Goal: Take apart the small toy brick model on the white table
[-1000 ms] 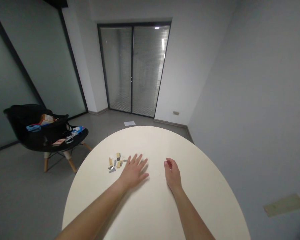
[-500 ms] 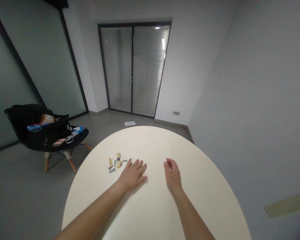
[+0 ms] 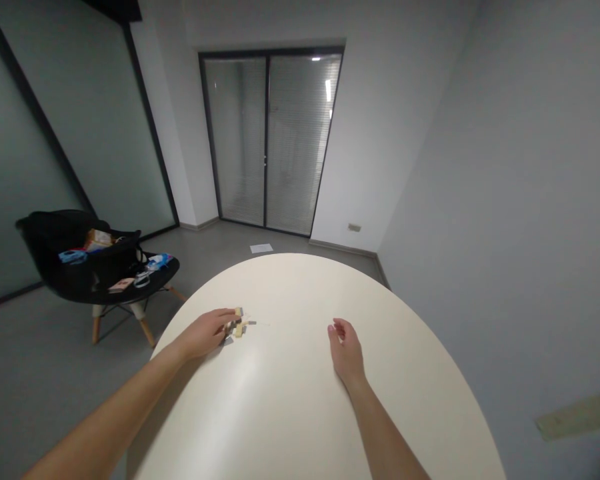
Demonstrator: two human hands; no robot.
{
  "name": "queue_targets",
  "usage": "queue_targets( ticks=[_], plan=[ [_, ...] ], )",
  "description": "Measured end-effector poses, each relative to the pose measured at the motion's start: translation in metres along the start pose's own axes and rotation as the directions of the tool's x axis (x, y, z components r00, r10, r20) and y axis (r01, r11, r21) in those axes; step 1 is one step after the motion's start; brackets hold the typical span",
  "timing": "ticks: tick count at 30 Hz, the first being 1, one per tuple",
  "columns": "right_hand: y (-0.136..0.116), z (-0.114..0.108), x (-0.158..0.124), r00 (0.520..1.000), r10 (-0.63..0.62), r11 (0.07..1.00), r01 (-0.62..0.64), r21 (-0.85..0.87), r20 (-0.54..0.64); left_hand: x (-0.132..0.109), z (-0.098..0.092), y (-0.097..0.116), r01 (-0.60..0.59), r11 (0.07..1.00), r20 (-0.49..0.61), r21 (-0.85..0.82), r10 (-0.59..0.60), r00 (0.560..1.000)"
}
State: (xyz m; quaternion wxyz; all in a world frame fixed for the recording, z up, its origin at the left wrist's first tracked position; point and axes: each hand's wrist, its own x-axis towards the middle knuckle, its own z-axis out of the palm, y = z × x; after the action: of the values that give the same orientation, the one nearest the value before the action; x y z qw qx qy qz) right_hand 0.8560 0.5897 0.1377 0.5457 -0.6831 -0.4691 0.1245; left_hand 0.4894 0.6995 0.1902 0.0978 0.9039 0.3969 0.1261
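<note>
The left hand [image 3: 203,335] is at the small tan and grey pieces [image 3: 239,327] on the round white bench [image 3: 290,287]; I cannot tell if its bent fingers grasp one. The pieces seem light and stiff, so pinching by the edges should suit them. The right hand [image 3: 347,348] rests on the bench, loosely curled and empty, well apart from them.

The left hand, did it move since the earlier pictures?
Yes: the left hand moved left across the round table, past the small pile of pieces.
</note>
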Motion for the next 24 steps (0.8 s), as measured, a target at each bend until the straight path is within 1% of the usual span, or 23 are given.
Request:
queue_targets(
  ticks=[4, 7, 10, 12, 13, 15, 16, 17, 19, 21, 22, 24],
  plan=[
    [0.0, 0.001, -0.001, 1.0, 0.004, 1.0, -0.004, -0.002, -0.005, -0.003, -0.001, 0.01, 0.025, 1.0, -0.009, 0.003, -0.025, 1.0],
    [0.002, 0.002, -0.001, 1.0, 0.004, 1.0, -0.004, 0.001, -0.006, -0.001, 0.005, 0.023, 0.104, 0.994, -0.023, -0.024, -0.105, 0.994],
    [0.004, 0.002, -0.001, 1.0, -0.009, 1.0, 0.009, 0.002, -0.01, 0.005, 0.016, 0.037, 0.194, 0.976, -0.051, -0.098, -0.199, 0.979],
    [0.004, 0.002, -0.001, 1.0, -0.015, 1.0, 0.015, 0.008, -0.011, 0.009, 0.022, 0.044, 0.211, 0.96, -0.081, -0.183, -0.229, 0.97],
    [0.004, 0.002, 0.0, 1.0, -0.018, 1.0, 0.018, 0.012, -0.012, 0.011, 0.024, 0.047, 0.201, 0.954, -0.097, -0.223, -0.227, 0.969],
    [0.004, 0.002, 0.0, 1.0, -0.021, 1.0, 0.021, 0.013, -0.012, 0.012, 0.024, 0.05, 0.141, 0.954, -0.123, -0.263, -0.178, 0.976],
    [0.004, 0.002, 0.0, 1.0, -0.021, 1.0, 0.021, 0.009, -0.013, 0.012, 0.022, 0.049, 0.093, 0.963, -0.137, -0.251, -0.131, 0.982],
    [0.005, 0.002, 0.0, 1.0, -0.022, 1.0, 0.022, 0.004, -0.011, 0.011, 0.02, 0.047, 0.037, 0.976, -0.15, -0.213, -0.07, 0.986],
    [0.006, 0.003, 0.0, 1.0, -0.021, 1.0, 0.021, -0.01, -0.008, 0.01, 0.015, 0.04, -0.082, 0.993, -0.151, -0.084, 0.068, 0.986],
    [0.007, 0.003, 0.0, 1.0, -0.025, 1.0, 0.025, -0.017, -0.005, 0.012, 0.012, 0.033, -0.169, 0.985, -0.084, 0.041, 0.172, 0.981],
    [0.008, 0.003, 0.001, 1.0, -0.027, 0.999, 0.027, -0.018, -0.006, 0.014, 0.012, 0.031, -0.194, 0.978, -0.035, 0.078, 0.197, 0.98],
    [0.008, 0.003, 0.001, 0.999, -0.03, 0.999, 0.03, -0.014, -0.011, 0.022, 0.015, 0.03, -0.213, 0.972, 0.054, 0.096, 0.209, 0.976]
  ],
)
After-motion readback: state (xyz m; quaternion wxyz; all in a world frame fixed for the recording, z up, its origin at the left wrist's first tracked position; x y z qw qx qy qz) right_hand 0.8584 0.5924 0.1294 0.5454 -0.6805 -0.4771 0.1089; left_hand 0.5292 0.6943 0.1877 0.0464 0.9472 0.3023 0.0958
